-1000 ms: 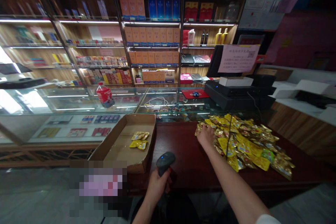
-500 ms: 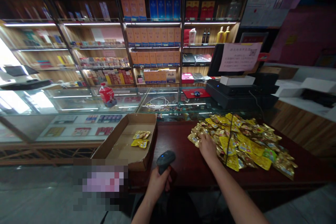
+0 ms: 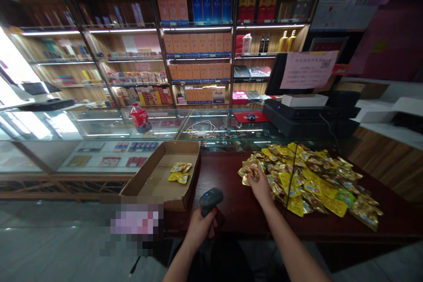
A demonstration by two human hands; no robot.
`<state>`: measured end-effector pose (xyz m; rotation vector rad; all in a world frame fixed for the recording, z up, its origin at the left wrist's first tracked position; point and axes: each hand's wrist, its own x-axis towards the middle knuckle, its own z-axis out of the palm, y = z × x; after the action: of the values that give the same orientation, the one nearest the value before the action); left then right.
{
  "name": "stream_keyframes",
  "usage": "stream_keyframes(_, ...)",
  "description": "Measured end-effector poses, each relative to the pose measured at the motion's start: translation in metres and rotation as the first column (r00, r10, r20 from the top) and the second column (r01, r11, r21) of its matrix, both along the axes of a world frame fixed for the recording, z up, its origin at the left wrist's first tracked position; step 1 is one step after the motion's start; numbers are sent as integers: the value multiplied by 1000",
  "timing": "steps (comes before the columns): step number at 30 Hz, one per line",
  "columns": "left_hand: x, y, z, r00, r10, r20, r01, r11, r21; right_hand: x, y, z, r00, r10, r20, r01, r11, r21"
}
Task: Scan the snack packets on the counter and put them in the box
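Note:
My left hand (image 3: 202, 225) is wrapped round the handle of a dark barcode scanner (image 3: 211, 198), which shows a small blue light. My right hand (image 3: 260, 185) is at the left edge of a heap of gold and yellow snack packets (image 3: 309, 178). Its fingers are closed on a gold packet (image 3: 247, 175), partly hidden by the hand. To the left stands a shallow open cardboard box (image 3: 155, 185). Inside it lie a gold packet (image 3: 181, 167) and a yellow packet (image 3: 179, 177). The dark red table (image 3: 220, 167) shows between box and heap.
A thin black cable (image 3: 292, 172) runs across the heap. Behind the table is a glass counter (image 3: 228, 134) with a red jug (image 3: 140, 117), a white cable (image 3: 201, 128), a mouse (image 3: 251, 117) and a checkout terminal (image 3: 310, 114). Stocked shelves line the wall.
My right hand has drawn slightly back at the heap's left edge, and a gold packet now shows at its fingertips. The left hand keeps its hold on the scanner. The view has shifted a little.

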<state>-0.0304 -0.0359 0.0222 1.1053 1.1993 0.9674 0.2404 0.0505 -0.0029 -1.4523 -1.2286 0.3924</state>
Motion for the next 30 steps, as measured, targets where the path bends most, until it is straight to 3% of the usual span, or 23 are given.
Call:
stream_keyframes(3,0,-1,0,1000,-3,5,3,1000,-1,-25,-2,-18,940,16,-340,-28,999,-32)
stream_keyframes(6,-1,-2,-1,1000,-14,-2,14,1000,-12,-41,-7,-34,878,37,-477,-52,999,-17)
stream_keyframes(15,-9,-5,-2,990,-132,-55,133,991,6,-46,-9,-44,867,103,-487,-58,993,106)
stream_keyframes(30,-14,-7,-4,978,-191,-85,193,981,18,-50,-13,-37,894,69,-443,-43,997,69)
